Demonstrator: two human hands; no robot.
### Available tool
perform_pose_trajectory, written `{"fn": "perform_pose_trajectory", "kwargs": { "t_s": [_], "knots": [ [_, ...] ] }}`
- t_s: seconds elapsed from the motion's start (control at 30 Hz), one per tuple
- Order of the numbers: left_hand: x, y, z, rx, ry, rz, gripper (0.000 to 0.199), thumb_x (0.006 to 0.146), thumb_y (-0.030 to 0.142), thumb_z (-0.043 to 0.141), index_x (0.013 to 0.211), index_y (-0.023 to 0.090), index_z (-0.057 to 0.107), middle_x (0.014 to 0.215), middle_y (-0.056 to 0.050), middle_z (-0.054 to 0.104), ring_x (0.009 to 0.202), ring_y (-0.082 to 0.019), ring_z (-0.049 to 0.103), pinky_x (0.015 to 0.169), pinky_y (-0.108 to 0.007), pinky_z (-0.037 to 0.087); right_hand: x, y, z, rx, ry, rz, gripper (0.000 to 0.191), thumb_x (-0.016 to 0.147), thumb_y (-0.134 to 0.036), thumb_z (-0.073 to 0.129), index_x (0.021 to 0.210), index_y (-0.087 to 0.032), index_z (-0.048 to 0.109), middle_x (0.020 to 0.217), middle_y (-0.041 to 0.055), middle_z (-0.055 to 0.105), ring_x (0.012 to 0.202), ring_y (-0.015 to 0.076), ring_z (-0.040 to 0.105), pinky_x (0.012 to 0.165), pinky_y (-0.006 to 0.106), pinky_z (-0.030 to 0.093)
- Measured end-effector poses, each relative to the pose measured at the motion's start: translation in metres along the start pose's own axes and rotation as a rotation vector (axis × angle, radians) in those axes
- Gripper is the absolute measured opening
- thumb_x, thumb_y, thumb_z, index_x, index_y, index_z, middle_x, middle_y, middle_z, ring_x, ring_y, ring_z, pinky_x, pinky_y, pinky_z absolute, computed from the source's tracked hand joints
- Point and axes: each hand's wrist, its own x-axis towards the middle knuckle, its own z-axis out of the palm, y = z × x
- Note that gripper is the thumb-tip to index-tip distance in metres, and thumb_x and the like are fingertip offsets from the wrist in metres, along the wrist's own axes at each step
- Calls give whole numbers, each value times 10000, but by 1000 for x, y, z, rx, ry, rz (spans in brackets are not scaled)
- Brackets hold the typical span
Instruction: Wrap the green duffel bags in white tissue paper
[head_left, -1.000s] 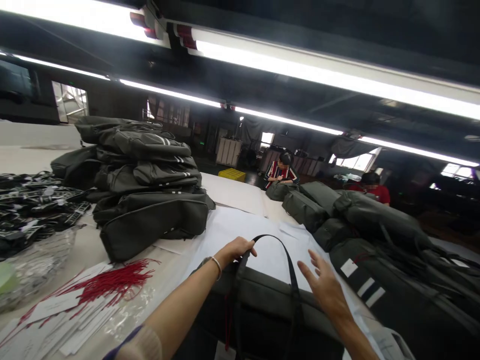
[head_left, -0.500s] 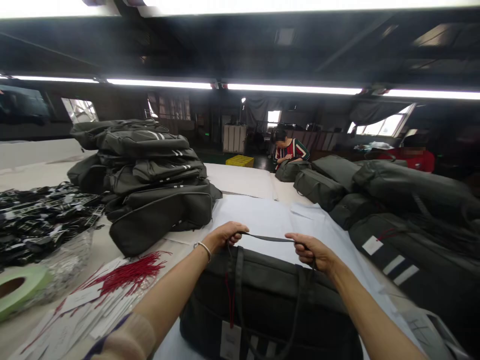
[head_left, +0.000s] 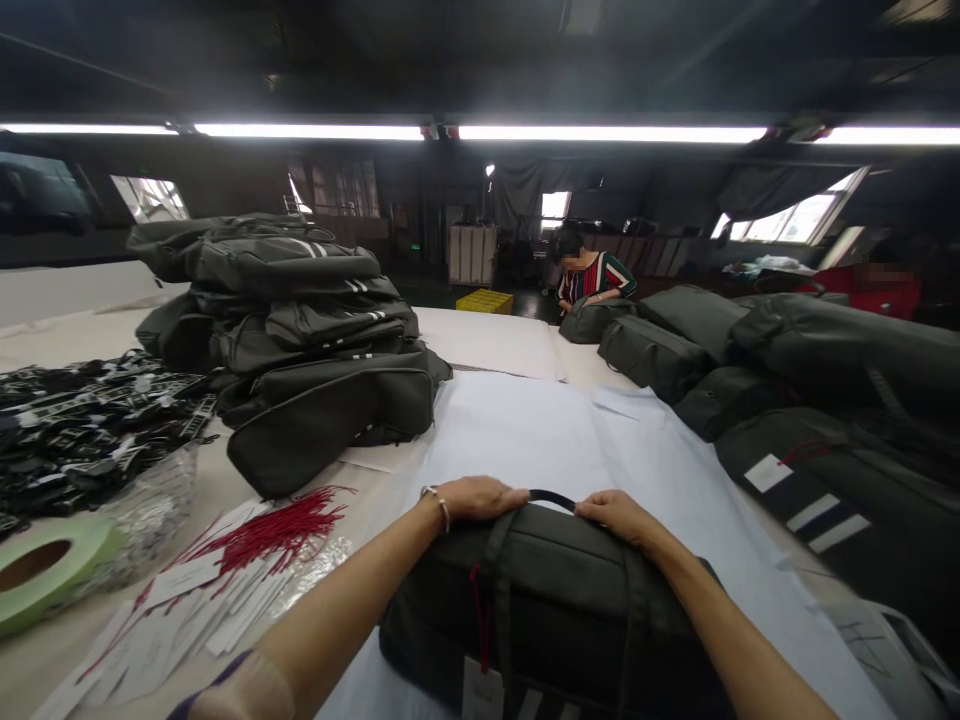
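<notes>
In front of me a dark green duffel bag (head_left: 570,600) rests on white sheeting, with a white hang tag (head_left: 482,688) on a red cord at its near side. My left hand (head_left: 484,497), a bracelet at its wrist, is closed on the left end of the bag's far handle (head_left: 553,496). Its fingertips are partly hidden. Pinching the right end of that handle is my right hand (head_left: 619,512). The strap bows up in a short arc between the two hands. The near handle lies down against the bag's front.
Dark bags are stacked (head_left: 322,340) at left, and more bags (head_left: 817,450) line the right. Black straps (head_left: 90,430), a green tape roll (head_left: 60,575) and tags with red cords (head_left: 277,530) lie left. A person (head_left: 596,275) handles a bag across the table; another in red sits at far right.
Both hands have come down toward the bag and closer together. The handle, stretched nearly straight before, now curves upward. The camera view has tilted slightly down.
</notes>
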Motion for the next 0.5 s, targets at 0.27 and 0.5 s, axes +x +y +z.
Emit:
{"fn": "perform_pose_trajectory", "kwargs": {
  "t_s": [0.27,0.5],
  "knots": [
    [3,1,1,20,-142,22,355,854,523,547,809,216,719,945,-66,719,930,-270,621,857,-335,412,-26,-39,-26,-136,159,-180,448,778,-492,595,1112,-213,701,1219,63,663,1191,276,539,1060,373,337],
    [30,6,10,-120,-123,-89,176,682,281,647,816,211,737,685,15,653,674,-187,571,621,-271,396,8,-22,-11,-114,107,9,138,664,-311,706,675,-179,667,666,67,664,684,227,612,655,334,448]
  ]
}}
